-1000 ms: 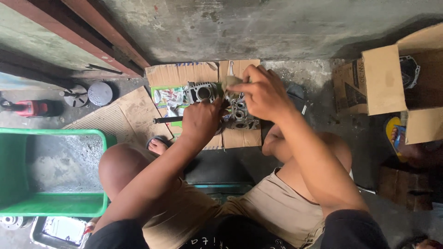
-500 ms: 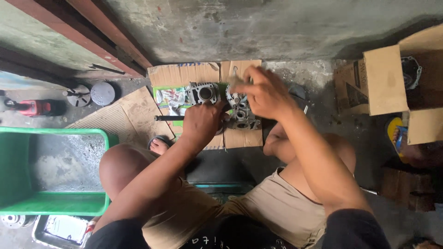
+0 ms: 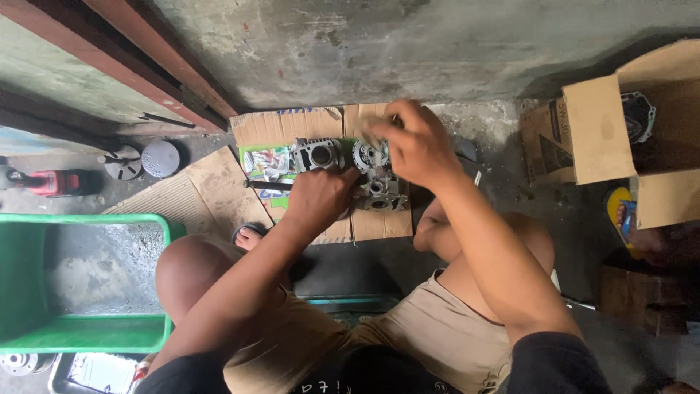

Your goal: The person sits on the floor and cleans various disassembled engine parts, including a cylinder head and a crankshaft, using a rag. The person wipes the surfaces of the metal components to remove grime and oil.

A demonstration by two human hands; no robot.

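Observation:
I squat over flattened cardboard (image 3: pixel 277 128) on a concrete floor. A grey metal engine cylinder (image 3: pixel 317 155) lies on the cardboard, and a cylinder head (image 3: pixel 379 193) lies to its right. My left hand (image 3: pixel 321 201) rests against the head's left side, gripping a dark rod-shaped tool (image 3: pixel 266 185) that lies across the cardboard. My right hand (image 3: pixel 412 142) hovers over the top of the head, fingers pinched on a small pale piece that is blurred. A round finned part (image 3: pixel 364 155) shows just under those fingers.
A green plastic tub (image 3: pixel 87 335) stands at the left by my knee. Open cardboard boxes (image 3: pixel 605 131) stand at the right, one holding a metal cover (image 3: pixel 642 117). A red tool (image 3: pixel 51 182) and round metal parts (image 3: pixel 160 157) lie at far left. A concrete wall runs behind.
My right hand has shifted slightly up and left over the engine parts, fingers now pinched together. My left hand has stayed against the cylinder head.

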